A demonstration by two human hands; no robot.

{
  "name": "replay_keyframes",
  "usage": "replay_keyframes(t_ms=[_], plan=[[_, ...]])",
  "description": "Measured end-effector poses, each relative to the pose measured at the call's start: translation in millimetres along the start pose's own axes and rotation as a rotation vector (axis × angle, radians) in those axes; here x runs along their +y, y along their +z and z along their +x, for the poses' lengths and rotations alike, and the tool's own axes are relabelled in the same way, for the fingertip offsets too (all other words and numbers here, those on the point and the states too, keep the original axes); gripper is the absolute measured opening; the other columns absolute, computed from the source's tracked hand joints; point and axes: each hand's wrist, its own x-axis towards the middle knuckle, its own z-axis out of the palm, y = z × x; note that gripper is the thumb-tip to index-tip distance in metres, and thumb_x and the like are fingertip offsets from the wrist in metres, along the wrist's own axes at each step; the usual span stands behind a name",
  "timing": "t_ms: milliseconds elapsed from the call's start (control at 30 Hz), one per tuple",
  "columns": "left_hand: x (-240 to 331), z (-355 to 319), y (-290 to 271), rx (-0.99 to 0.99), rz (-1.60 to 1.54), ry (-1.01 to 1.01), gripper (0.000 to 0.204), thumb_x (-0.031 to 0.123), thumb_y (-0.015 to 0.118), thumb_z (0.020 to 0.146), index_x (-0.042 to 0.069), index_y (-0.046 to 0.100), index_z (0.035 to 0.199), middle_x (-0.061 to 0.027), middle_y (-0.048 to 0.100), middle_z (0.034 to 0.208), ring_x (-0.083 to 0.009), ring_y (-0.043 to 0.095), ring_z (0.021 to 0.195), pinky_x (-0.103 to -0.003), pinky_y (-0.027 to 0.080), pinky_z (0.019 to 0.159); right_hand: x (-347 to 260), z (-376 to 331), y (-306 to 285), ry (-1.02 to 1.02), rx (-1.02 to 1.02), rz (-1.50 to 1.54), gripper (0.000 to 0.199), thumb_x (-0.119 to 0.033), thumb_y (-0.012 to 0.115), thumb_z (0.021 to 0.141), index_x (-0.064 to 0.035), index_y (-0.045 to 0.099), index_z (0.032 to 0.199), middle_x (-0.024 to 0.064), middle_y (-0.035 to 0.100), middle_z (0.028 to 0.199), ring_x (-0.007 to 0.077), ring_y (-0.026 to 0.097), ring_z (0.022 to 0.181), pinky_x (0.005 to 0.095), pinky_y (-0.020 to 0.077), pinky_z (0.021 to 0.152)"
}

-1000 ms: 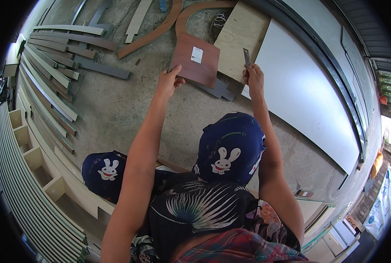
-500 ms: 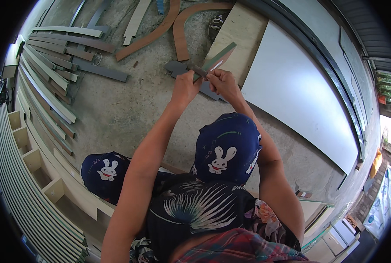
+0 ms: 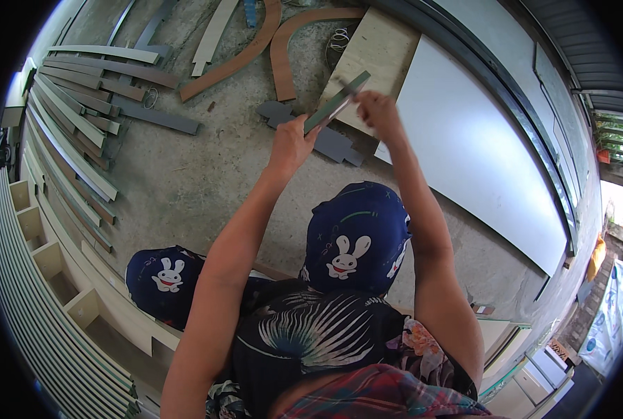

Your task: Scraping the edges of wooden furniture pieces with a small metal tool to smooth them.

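Observation:
My left hand grips the near end of a short narrow board with a green edge, tilted up and away to the right. Closed fingers of my right hand hold a small flat dark tool, blurred by motion. It crosses the board's edge near the far end; whether it is a file or a scraper I cannot tell. Below the board, a notched grey panel piece lies on the concrete floor.
Two curved brown strips lie ahead, beside a plywood sheet and a large white panel. Many long strips spread at the left, near a cream compartment frame. My knees wear dark blue rabbit-print covers.
My right hand has moved away and to the right, taking the tool from the board's near end to its far end. My left hand keeps its hold, and the board has turned slightly.

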Motion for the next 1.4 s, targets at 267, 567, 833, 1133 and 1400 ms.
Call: replay_keyframes(t_ms=[267,567,833,1133,1400], plan=[[-2,2,1,0.020,0.025,0.052,0.026,0.016,0.064,0.082,-0.001,0.063,0.101,-0.0236,0.063,0.080,-0.0385,0.062,0.079,-0.039,0.049,0.068,5,28,-31,0.051,0.152,0.233,0.022,-0.018,0.050,0.089,-0.0012,0.065,0.087,0.0000,0.052,0.061,0.0059,0.043,0.047,0.0214,0.0329,0.041],[5,2,-2,-0.015,-0.004,0.043,0.029,0.018,0.064,0.082,-0.001,0.062,0.104,-0.0239,0.063,0.083,-0.0373,0.063,0.080,-0.039,0.049,0.069,32,40,-65,0.078,0.219,0.292,0.021,-0.015,0.050,0.087,-0.0038,0.065,0.096,0.0020,0.055,0.063,0.0086,0.049,0.050,0.0233,0.0387,0.045],[-6,-1,-4,0.003,-0.012,0.031,0.028,0.019,0.064,0.082,-0.001,0.063,0.101,-0.0233,0.063,0.082,-0.0381,0.063,0.080,-0.039,0.049,0.069,10,4,-19,-0.129,-0.024,-0.320,0.019,-0.012,0.049,0.087,-0.0055,0.065,0.092,0.0046,0.062,0.067,0.0110,0.056,0.053,0.0254,0.0440,0.047],[-7,1,-19,-0.106,0.416,-0.148,0.027,0.022,0.068,0.073,0.008,0.066,0.097,-0.0158,0.066,0.088,-0.0334,0.063,0.087,-0.047,0.046,0.077,7,22,-24,-0.035,0.120,0.308,0.022,-0.026,0.047,0.095,-0.0052,0.054,0.100,0.0114,0.066,0.106,0.0139,0.067,0.065,0.0191,0.0450,0.048],[-10,-4,0,0.089,0.472,0.056,0.024,0.016,0.067,0.072,0.009,0.066,0.095,-0.0136,0.065,0.081,-0.0351,0.062,0.083,-0.051,0.045,0.075,7,-11,32,0.016,-0.099,0.392,0.020,-0.023,0.042,0.098,-0.0049,0.051,0.095,0.0100,0.066,0.092,0.0172,0.067,0.065,0.0249,0.0561,0.057]])
